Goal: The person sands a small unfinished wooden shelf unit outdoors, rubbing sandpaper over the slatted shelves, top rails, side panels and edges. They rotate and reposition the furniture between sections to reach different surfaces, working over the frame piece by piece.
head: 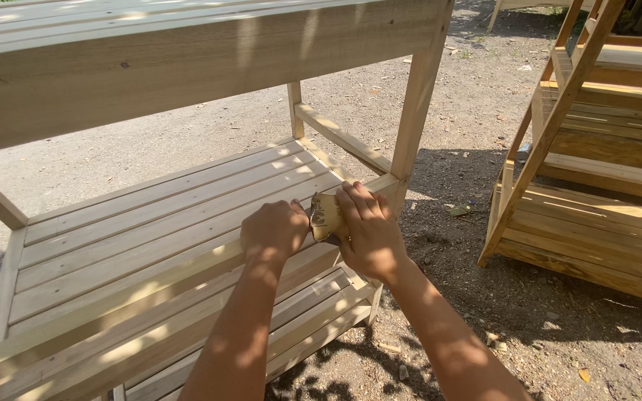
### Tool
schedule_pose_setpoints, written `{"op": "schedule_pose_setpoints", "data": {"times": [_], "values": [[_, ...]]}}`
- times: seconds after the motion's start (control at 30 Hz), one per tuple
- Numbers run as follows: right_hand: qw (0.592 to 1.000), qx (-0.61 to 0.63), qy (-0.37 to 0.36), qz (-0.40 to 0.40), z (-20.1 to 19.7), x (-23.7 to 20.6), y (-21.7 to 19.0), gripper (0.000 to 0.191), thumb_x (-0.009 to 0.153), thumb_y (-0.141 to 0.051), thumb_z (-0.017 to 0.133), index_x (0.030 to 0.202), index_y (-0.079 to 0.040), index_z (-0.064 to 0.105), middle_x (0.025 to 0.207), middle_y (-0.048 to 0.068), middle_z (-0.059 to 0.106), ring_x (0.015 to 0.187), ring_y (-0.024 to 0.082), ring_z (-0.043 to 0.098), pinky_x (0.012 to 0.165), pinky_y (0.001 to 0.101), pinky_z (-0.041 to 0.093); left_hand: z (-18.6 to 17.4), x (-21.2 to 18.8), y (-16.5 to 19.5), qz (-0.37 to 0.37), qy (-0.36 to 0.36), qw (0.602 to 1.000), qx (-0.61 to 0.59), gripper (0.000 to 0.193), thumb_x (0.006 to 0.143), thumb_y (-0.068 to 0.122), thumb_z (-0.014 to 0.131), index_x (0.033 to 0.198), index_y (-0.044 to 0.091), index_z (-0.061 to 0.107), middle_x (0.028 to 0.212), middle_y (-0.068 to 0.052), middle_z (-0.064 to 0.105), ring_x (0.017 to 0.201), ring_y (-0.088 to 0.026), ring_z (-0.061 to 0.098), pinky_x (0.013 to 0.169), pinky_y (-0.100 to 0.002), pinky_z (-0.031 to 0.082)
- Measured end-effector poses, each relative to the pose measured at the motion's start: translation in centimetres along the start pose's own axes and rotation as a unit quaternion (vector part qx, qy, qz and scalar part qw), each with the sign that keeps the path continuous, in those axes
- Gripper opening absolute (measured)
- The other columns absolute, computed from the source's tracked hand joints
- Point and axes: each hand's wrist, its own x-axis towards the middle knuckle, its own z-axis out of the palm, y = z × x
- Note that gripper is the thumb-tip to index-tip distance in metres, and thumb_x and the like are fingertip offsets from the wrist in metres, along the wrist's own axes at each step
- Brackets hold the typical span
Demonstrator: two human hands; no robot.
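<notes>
Both my hands meet over the front rail of an unfinished wooden shelf unit [150, 215]. My left hand [273, 230] is curled into a fist, its fingertips pinching one edge of a folded piece of sandpaper [326, 215]. My right hand [369, 230] grips the other side of the sandpaper, fingers wrapped over it. The sandpaper is tan with a dark printed back. It is held just above the front rail [135, 297], near the right front leg [414, 111] of the unit.
The shelf unit has a slatted middle shelf, a lower slatted shelf [299, 319] and a top board [187, 59]. A second, stepped wooden shelf stand [596, 163] is at the right. Bare dirt ground [484, 297] with small debris lies between them.
</notes>
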Motion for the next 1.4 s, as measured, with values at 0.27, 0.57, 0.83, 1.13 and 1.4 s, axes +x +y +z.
{"op": "schedule_pose_setpoints", "data": {"times": [0.27, 0.57, 0.83, 1.13, 1.4], "values": [[0.997, -0.025, -0.075, 0.014, -1.1, 1.1, -1.1, 0.125, 0.050, -0.048, 0.094, 0.149, 0.001, 0.035, 0.159, 0.029, 0.034, 0.149, 0.047, 0.027, 0.117, 0.0545, 0.022, -0.1, 0.1, 0.0, 0.002, 0.001, 1.000, -0.031, 0.058, 0.104, 0.040, 0.030, 0.098, 0.010, 0.079, 0.106, -0.020, 0.076, 0.102, -0.039, 0.072, 0.093, -0.049, 0.056], [0.997, -0.053, -0.060, -0.012, -0.5, 1.7, 1.0, 0.113, 0.064, -0.053, 0.087, 0.146, 0.005, 0.036, 0.152, 0.030, 0.038, 0.146, 0.046, 0.033, 0.119, 0.0550, 0.028, 0.5, 1.2, -0.7, 0.112, -0.017, 0.991, 0.065, 0.040, 0.089, 0.027, 0.041, 0.110, 0.018, 0.074, 0.115, -0.009, 0.073, 0.110, -0.035, 0.069, 0.089, -0.052, 0.056], [0.993, -0.028, -0.116, 0.023, -0.4, 2.3, 3.6, 0.081, 0.077, -0.032, 0.076, 0.145, -0.003, 0.042, 0.156, 0.020, 0.040, 0.150, 0.040, 0.030, 0.124, 0.0527, 0.024, 0.2, 0.8, -0.6, 0.037, -0.011, 0.999, -0.009, 0.046, 0.100, 0.037, 0.037, 0.104, 0.015, 0.077, 0.113, -0.012, 0.075, 0.109, -0.035, 0.069, 0.094, -0.048, 0.054], [0.986, -0.029, -0.137, 0.095, -0.9, 3.5, 0.9, 0.060, 0.095, -0.030, 0.064, 0.148, -0.008, 0.044, 0.161, 0.017, 0.041, 0.156, 0.036, 0.031, 0.131, 0.0488, 0.018, 1.1, 2.8, -1.4, 0.034, 0.009, 0.998, -0.061, 0.052, 0.104, 0.038, 0.031, 0.110, 0.009, 0.074, 0.119, -0.020, 0.071, 0.110, -0.039, 0.068, 0.098, -0.050, 0.051], [0.990, 0.012, -0.134, 0.038, -0.2, 2.5, 2.1, 0.078, 0.080, -0.022, 0.066, 0.150, -0.003, 0.038, 0.160, 0.018, 0.038, 0.152, 0.036, 0.027, 0.127, 0.0476, 0.018, -4.4, -0.7, -13.9, 0.062, 0.094, 0.984, -0.141, 0.045, 0.099, 0.040, 0.040, 0.115, 0.014, 0.072, 0.120, -0.016, 0.065, 0.115, -0.034, 0.060, 0.101, -0.047, 0.046]]}}
